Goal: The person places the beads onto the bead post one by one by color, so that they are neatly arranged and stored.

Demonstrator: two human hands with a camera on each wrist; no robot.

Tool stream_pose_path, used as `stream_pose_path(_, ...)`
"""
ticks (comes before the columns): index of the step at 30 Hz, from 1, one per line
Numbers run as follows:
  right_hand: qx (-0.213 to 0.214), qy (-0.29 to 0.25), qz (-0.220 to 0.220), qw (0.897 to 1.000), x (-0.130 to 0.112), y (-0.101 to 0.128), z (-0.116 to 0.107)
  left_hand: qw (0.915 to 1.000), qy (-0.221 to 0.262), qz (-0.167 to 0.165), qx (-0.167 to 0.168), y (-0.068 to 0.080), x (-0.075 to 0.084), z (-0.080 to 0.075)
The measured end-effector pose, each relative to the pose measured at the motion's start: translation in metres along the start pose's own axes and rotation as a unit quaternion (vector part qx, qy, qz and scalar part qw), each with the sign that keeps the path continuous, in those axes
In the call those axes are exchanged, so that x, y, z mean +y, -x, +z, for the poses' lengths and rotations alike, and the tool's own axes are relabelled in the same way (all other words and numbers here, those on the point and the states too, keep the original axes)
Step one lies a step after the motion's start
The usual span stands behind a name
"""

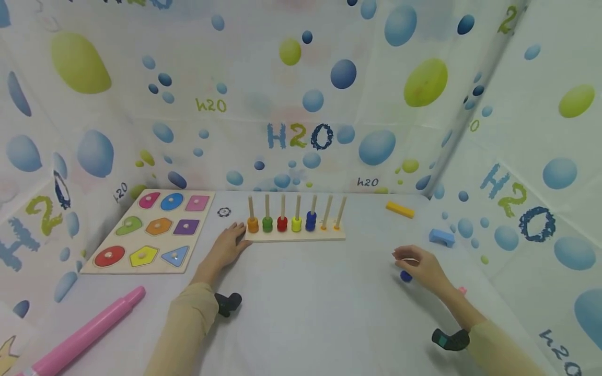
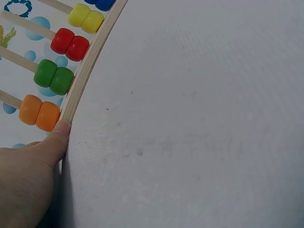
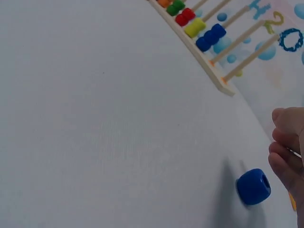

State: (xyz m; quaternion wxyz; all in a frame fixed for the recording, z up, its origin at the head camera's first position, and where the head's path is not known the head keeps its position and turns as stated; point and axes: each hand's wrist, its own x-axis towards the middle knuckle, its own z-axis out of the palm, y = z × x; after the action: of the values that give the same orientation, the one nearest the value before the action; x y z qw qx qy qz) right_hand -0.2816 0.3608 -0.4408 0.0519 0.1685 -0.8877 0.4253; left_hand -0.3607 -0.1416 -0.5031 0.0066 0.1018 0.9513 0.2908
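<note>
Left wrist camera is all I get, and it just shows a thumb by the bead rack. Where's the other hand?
Observer: The right hand hangs over the table, off to the rack's right, fingers curled.
Operator: Is it holding a bead?
Observer: No. A blue bead lies on the table just beside its fingertips, apart from them.
Operator: Are all the sticks full?
Observer: No. On the bead rack, the two pegs at the right end are bare.
</note>
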Motion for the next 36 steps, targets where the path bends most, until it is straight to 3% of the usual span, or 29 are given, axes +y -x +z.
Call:
stream_pose_path(5,0.0,-0.002,-0.003,1.0,0.016,0.013,0.0,1.0,0.0,0.0,-0.001,0.001,0.0,0.0)
stream_pose_path(12,0.003,0.051,0.017,0.999,0.047,0.028,0.001,1.0,0.004,0.001,-0.001,0.001,-0.001,0.0)
stream_pose_path(19,0.016,0.097,0.008,0.995,0.049,0.028,0.006,0.9999,0.002,-0.01,-0.005,0.003,-0.002,0.001)
stream_pose_path(27,0.027,0.028,-0.018,0.999,0.016,-0.027,0.017,1.0,0.0,-0.007,-0.004,0.002,-0.002,0.001)
stream_pose_path(36,0.072,-0.022,-0.12,0.99,-0.053,-0.114,0.045,1.0,0.005,0.004,-0.001,-0.002,0.001,0.0)
